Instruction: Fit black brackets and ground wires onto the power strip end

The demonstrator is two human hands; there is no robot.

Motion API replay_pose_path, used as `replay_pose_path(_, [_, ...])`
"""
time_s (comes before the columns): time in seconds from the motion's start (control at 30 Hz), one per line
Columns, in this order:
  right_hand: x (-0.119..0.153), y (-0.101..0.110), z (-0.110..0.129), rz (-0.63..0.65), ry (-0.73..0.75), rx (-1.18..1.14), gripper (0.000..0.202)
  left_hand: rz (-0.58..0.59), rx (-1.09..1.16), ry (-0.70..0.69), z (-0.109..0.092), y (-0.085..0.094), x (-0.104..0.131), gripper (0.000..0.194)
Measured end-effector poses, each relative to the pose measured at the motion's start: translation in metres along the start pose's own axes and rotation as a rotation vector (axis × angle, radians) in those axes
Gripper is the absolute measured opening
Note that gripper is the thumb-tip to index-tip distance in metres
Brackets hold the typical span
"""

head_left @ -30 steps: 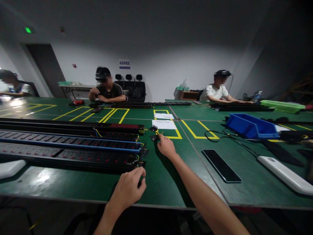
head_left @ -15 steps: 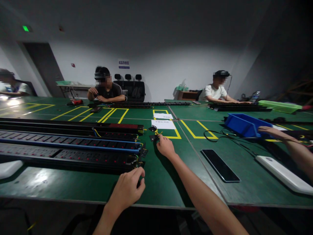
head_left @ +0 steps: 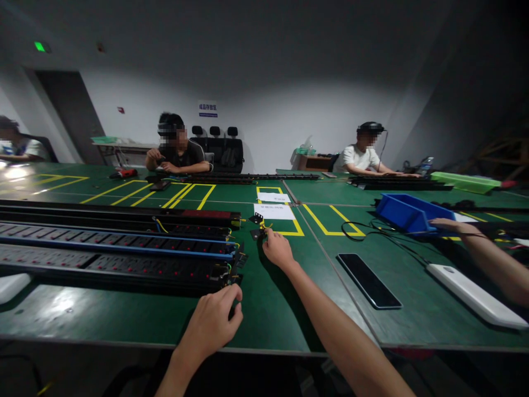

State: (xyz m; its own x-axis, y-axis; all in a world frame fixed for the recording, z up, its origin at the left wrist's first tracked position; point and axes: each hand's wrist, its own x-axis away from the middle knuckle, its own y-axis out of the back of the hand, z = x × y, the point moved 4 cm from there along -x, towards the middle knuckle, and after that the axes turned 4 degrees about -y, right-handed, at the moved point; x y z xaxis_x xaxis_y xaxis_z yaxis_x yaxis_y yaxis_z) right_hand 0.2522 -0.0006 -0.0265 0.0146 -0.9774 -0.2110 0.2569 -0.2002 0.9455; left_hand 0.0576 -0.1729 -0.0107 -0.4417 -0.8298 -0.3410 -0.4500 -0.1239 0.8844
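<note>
Several long black strips with rows of sockets and red dots [head_left: 144, 267] lie side by side at the left, wires and small plates at their right ends. My left hand [head_left: 220, 317] is at the near right end of the strips, fingers curled, thumb apart from the forefinger, with nothing visible between them. Farther forward, my right hand [head_left: 278, 248] has its fingers closed at a small black plate with yellow wires [head_left: 258, 234]; what exactly the fingertips pinch is too small to make out.
A black phone [head_left: 369, 280], a white power bank [head_left: 475, 295] and a cable lie to the right. Another person's hand [head_left: 448, 224] touches a blue bin [head_left: 413, 212]. White papers [head_left: 274, 212] lie ahead. People sit across the green table [head_left: 285, 325].
The view has shifted slightly. The other person's hand at the blue bin has moved a little. My two hands keep nearly the same places and poses.
</note>
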Motion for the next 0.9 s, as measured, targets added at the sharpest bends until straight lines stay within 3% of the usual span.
replay_pose_path(0.9, [-0.002,-0.0047,-0.0019,-0.039,0.002,0.014,0.046,0.028,0.015,0.006,0.0019,-0.0021,-0.0016,0.011])
